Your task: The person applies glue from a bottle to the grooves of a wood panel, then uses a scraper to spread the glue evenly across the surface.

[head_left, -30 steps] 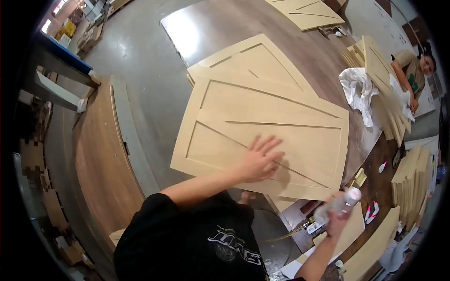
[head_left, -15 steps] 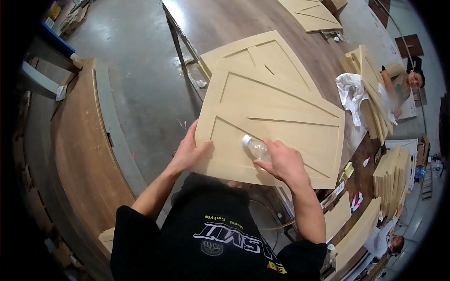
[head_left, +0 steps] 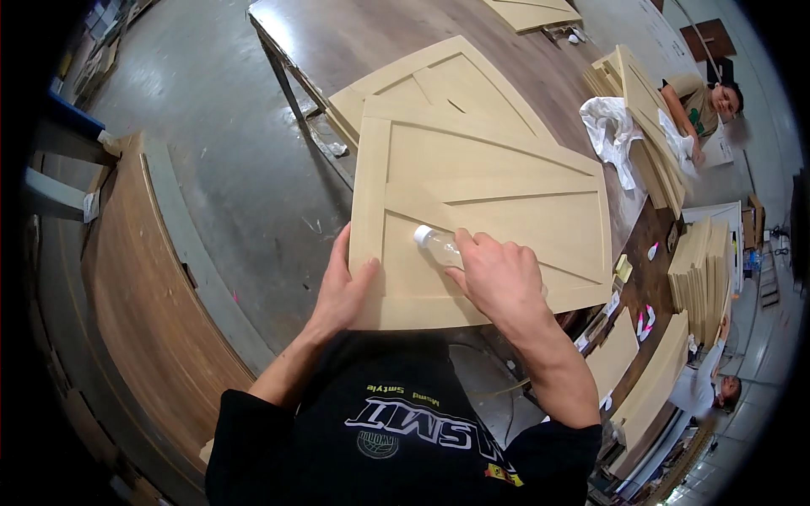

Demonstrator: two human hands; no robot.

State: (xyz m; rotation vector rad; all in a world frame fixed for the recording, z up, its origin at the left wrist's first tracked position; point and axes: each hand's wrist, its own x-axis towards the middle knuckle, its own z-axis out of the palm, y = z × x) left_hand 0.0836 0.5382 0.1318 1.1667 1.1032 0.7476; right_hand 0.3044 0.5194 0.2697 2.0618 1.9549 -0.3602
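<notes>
Since a second ago, our left hand [head_left: 340, 291] has gone from the middle of the top panel [head_left: 477, 174] to its left edge, and our right hand [head_left: 504, 278] has brought a clear bottle [head_left: 444, 250] in from beyond the panel's right end. Beneath it all is the brown table [head_left: 337, 42]. On it the top panel overlaps a second panel [head_left: 485, 94], and its near side comes close to our body, which is probably why we hold its edge: to keep it steady. Our left thumb lies on the face, the other fingers wrap the edge, their tips hidden. Off to the right, an upright stack of panels [head_left: 702, 266] and a co-worker [head_left: 688, 94] beside a white cloth [head_left: 606, 125] stand well apart, out of our way. What blocks our view is our own right hand, its fingers closed around the bottle and covering its base. Beyond the panel's right end lie pink-tipped bottles [head_left: 647, 319]. Smallest, the white cap [head_left: 422, 235] points left, near the diagonal groove, seemingly tilted for aim; whether it touches wood, we cannot tell.
</notes>
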